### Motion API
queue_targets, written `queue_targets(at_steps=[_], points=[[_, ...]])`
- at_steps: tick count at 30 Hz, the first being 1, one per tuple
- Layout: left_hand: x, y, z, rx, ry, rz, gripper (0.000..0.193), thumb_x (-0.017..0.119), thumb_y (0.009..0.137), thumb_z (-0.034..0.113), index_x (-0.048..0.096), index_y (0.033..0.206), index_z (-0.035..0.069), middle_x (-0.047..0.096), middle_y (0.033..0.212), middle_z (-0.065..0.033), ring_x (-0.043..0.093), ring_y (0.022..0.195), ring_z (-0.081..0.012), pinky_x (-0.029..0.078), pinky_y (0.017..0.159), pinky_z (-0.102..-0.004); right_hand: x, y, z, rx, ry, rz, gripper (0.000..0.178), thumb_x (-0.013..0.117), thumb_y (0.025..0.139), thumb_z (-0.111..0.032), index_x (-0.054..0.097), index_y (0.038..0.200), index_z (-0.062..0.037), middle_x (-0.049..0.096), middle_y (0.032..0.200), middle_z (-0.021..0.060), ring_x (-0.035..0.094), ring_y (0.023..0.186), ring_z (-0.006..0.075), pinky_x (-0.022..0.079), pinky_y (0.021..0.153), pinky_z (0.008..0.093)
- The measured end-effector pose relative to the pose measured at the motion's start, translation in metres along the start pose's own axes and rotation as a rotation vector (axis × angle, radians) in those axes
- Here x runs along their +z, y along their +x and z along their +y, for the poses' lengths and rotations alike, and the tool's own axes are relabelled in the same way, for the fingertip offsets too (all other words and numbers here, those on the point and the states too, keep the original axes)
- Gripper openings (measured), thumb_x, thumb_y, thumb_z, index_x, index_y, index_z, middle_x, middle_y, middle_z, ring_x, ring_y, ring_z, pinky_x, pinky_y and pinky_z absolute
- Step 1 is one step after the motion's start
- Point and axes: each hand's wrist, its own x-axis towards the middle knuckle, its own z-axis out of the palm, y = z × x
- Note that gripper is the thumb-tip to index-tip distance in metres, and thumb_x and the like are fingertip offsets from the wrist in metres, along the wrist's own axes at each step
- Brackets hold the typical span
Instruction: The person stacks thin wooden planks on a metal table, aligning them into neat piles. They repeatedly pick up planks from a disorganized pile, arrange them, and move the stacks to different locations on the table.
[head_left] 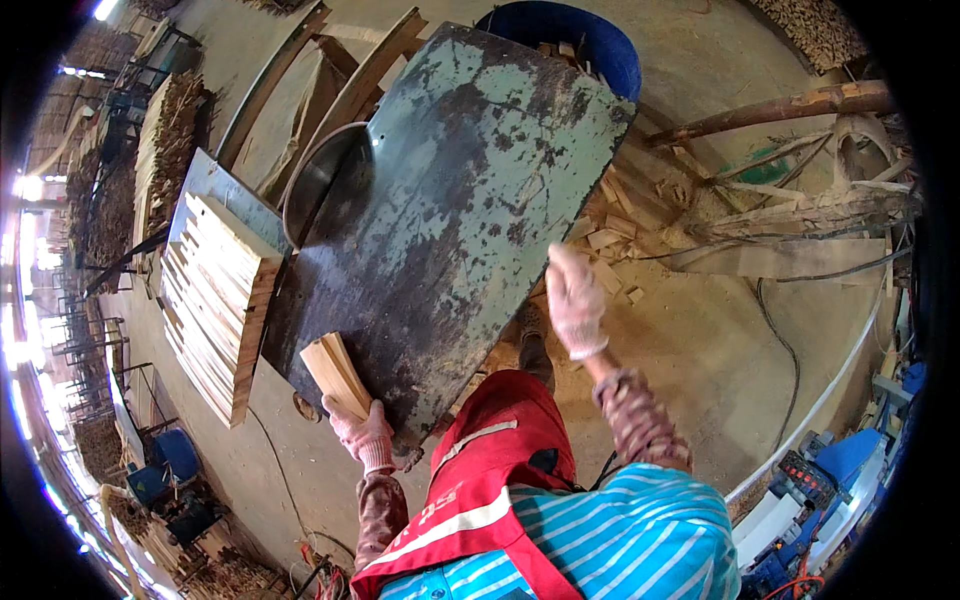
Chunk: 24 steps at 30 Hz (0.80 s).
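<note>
My left hand (pixel 365 436), in a pale pink knitted glove, grips a small bundle of short wooden sticks (pixel 335 372) by its near end. The bundle lies over the near left corner of a worn green and dark metal table (pixel 470 200). My right hand (pixel 576 302), gloved alike, is held out past the table's right edge, with its fingers stretched forward and nothing visible in them. A large round saw blade (pixel 328 185) stands at the table's left side, apart from both hands.
Left of the table, a stack of cut wooden strips (pixel 215 300) rests on a metal plate. A blue tub (pixel 600 40) with wood scraps stands beyond the far end. Offcuts (pixel 612 235) litter the floor on the right, near a timber pole (pixel 780 112) and a black cable (pixel 790 350).
</note>
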Motion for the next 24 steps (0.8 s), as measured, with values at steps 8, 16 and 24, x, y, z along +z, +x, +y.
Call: queue_targets(at_steps=[8, 16, 24], points=[[-0.020, 0.039, -0.073, 0.116, -0.819, -0.354, 0.069, 0.069, 0.083, 0.015, 0.043, 0.147, 0.011, 0.060, 0.115, -0.0065, 0.062, 0.101, -0.0214, 0.051, 0.087, -0.0336, 0.034, -0.100, -0.055, 0.408, 0.508, -0.041, 0.023, 0.062, 0.100, -0.011, 0.067, 0.121, -0.0017, 0.071, 0.117, 0.0119, 0.068, 0.107, 0.0212, 0.054, 0.095, 0.0328], [-0.061, 0.032, -0.210, 0.112, -1.479, -0.697, 0.078, 0.072, 0.086, 0.033, 0.039, 0.153, 0.011, 0.064, 0.108, -0.0063, 0.065, 0.084, -0.0193, 0.056, 0.071, -0.0325, 0.088, -0.218, -0.223, 0.434, 0.811, -0.499, 0.035, 0.066, 0.100, -0.017, 0.063, 0.127, 0.0043, 0.071, 0.115, 0.0087, 0.066, 0.102, 0.0171, 0.053, 0.091, 0.0290], [-0.167, 0.038, -0.297, 0.015, -1.141, -0.637, 0.085, 0.069, 0.093, 0.010, 0.021, 0.162, 0.015, 0.056, 0.130, -0.0093, 0.062, 0.097, -0.0140, 0.053, 0.084, -0.0278, 0.220, -0.354, -0.386, 0.239, 0.758, -0.951, 0.062, 0.070, 0.097, -0.038, 0.053, 0.139, 0.0039, 0.068, 0.111, 0.0076, 0.065, 0.100, 0.0183, 0.052, 0.090, 0.0306]])
